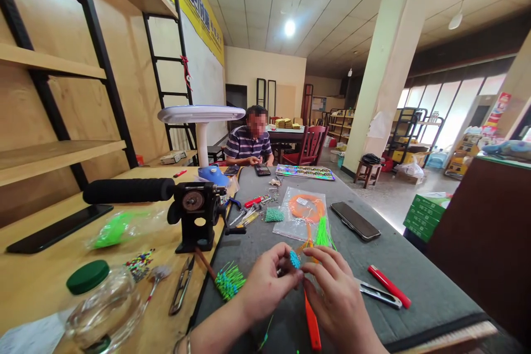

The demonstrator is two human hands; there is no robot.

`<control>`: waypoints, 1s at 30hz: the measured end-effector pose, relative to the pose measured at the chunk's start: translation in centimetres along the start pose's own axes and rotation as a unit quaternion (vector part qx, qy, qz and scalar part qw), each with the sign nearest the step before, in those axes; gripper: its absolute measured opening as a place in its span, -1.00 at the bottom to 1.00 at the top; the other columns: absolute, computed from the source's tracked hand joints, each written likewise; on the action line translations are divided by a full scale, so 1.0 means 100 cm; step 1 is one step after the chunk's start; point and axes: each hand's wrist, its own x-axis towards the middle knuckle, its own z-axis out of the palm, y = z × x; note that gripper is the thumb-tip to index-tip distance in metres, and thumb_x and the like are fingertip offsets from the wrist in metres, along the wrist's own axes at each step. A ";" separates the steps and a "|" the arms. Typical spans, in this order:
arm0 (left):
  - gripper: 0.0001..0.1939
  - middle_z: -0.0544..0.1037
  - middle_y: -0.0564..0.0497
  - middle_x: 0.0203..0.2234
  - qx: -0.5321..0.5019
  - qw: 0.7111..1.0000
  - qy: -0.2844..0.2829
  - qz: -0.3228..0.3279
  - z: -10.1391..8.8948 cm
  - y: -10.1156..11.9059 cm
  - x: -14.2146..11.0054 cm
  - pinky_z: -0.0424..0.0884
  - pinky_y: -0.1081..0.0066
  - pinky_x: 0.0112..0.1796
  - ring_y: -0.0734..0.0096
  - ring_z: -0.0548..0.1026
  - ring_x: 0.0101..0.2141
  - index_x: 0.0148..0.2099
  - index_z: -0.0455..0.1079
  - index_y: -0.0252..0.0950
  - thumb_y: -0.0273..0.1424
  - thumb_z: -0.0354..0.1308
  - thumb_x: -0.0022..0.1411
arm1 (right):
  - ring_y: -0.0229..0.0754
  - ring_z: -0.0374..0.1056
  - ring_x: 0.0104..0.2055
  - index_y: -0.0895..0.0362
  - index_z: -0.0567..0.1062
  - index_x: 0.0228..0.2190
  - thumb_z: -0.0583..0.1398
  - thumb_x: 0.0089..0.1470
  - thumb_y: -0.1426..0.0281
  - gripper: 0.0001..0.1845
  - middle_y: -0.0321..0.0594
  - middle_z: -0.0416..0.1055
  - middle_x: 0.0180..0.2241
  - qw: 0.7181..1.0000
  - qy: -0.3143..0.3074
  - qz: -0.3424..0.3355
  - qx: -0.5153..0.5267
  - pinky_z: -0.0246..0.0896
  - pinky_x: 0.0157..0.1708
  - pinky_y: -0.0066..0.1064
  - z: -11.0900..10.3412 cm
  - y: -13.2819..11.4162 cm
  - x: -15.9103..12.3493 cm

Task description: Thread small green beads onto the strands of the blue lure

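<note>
Left hand and right hand are nearly closed, fingertips pinching a small teal bead bundle between them, the exact hold partly hidden. An orange plastic strip runs down just below the grip, and a green bead bundle sits left of it on the gray bench. A metal cutter and red tool lie right of the grip.

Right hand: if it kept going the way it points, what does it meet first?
The small teal bead cluster at the fingertips of the right hand, probably touching them, though depth is hard to judge from this view. Just beyond it is the left hand.
</note>
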 end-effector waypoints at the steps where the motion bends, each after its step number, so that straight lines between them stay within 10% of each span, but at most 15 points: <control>1: -0.66 0.29 0.15 -0.58 0.004 1.000 -0.001 -0.003 0.000 0.000 0.000 0.17 0.53 -0.50 0.57 0.23 -0.53 -0.40 0.21 -0.30 -0.22 0.28 -0.01 | 0.00 0.29 0.02 0.01 0.45 -0.26 0.11 0.03 0.57 -0.73 -0.17 0.45 -0.07 1.000 0.000 0.000 0.000 0.29 -0.06 -0.13 0.000 0.000 0.000; 30: -0.77 0.46 0.02 -0.55 0.085 0.996 0.015 0.018 -0.007 0.000 0.002 0.21 0.44 -0.40 0.44 0.32 -0.47 -0.43 0.44 -0.36 -0.28 0.28 -0.03 | -0.06 0.37 -0.15 0.06 0.42 -0.47 0.12 0.04 0.44 -0.90 -0.13 0.48 -0.25 0.976 -0.014 0.154 0.153 0.30 -0.15 -0.24 0.000 0.001 0.001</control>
